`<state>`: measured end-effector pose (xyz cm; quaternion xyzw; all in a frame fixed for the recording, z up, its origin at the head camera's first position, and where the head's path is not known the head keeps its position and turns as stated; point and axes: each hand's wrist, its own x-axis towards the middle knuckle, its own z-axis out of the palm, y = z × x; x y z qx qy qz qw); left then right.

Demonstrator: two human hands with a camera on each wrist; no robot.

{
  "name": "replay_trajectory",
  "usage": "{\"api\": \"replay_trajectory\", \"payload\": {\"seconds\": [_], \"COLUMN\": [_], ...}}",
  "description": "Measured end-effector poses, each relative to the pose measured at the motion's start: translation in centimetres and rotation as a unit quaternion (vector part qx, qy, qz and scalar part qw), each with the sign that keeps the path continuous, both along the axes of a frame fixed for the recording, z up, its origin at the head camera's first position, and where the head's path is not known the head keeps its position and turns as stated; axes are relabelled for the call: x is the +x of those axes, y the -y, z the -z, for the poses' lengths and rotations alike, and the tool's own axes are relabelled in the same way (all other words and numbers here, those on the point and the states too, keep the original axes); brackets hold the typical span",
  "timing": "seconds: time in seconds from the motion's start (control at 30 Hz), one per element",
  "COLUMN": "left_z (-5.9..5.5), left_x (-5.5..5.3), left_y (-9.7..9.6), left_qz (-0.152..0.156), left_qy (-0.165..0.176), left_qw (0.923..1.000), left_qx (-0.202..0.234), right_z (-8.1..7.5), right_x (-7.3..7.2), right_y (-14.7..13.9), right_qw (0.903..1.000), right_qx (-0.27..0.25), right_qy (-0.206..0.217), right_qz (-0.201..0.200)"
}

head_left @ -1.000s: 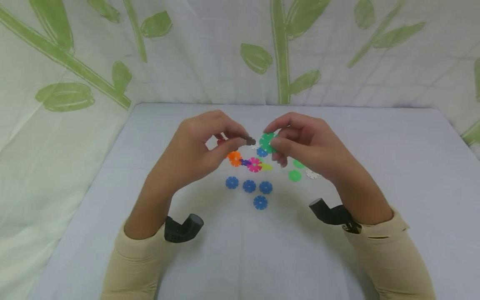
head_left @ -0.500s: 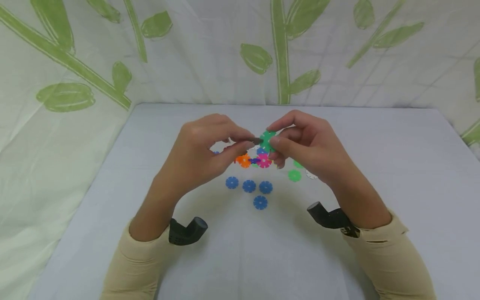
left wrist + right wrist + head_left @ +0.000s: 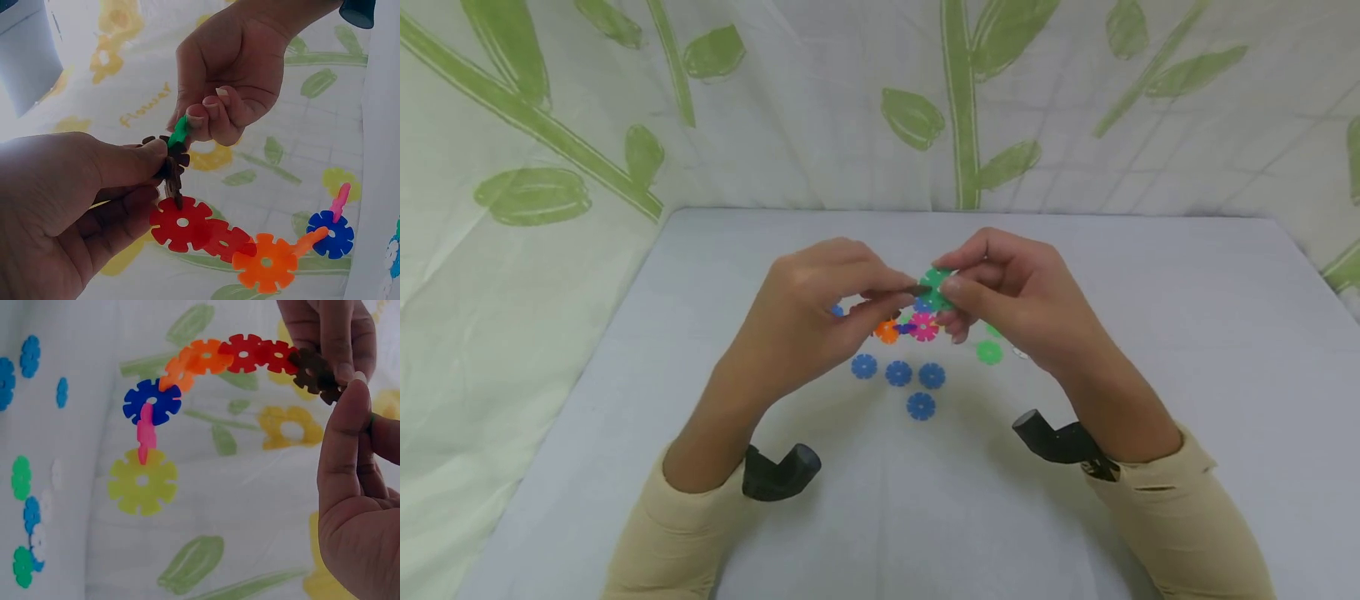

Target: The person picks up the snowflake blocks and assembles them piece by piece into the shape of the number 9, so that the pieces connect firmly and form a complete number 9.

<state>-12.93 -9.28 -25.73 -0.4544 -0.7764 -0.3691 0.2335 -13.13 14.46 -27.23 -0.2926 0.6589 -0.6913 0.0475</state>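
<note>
My left hand [image 3: 820, 312] pinches a brown snowflake disc [image 3: 173, 178] between thumb and fingers. From it hangs a chain of interlocked notched discs: red [image 3: 182, 222], orange [image 3: 265, 262], dark blue [image 3: 152, 401], pink [image 3: 147, 432] and, at the far end, yellow [image 3: 142, 481]. Facing it, my right hand [image 3: 1018, 292] holds a green snowflake disc [image 3: 933, 289] by its edge. In the head view the brown end overlaps the green disc's left edge, and in the left wrist view the two meet at the fingertips. Much of the green disc is hidden behind fingers in the right wrist view.
Several loose blue discs [image 3: 898, 373] lie on the white table [image 3: 880, 500] nearer the body. Light green discs [image 3: 989, 353] and white discs [image 3: 39, 540] lie to the right. Behind the table hangs a white cloth [image 3: 820, 125] with green leaf patterns.
My left hand has moved right, bringing the brown disc from a small gap up against the green one. The hanging chain has shifted with it. My right hand has stayed nearly in place.
</note>
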Motion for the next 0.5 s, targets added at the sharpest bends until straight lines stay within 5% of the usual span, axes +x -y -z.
{"api": "replay_trajectory", "payload": {"seconds": [0.2, 0.5], "left_z": [-0.30, 0.13], "left_x": [-0.30, -0.39], "left_y": [0.30, 0.07], "left_qz": [0.001, 0.024], "left_qy": [0.006, 0.104], "left_qw": [1.0000, 0.9937], "left_qx": [0.005, -0.034], "right_z": [0.08, 0.14], "right_x": [-0.07, -0.09], "right_y": [0.14, 0.66], "right_qw": [0.9999, 0.9994], "right_qx": [-0.005, 0.034], "right_qy": [-0.008, -0.002], "right_qz": [-0.010, -0.009]}}
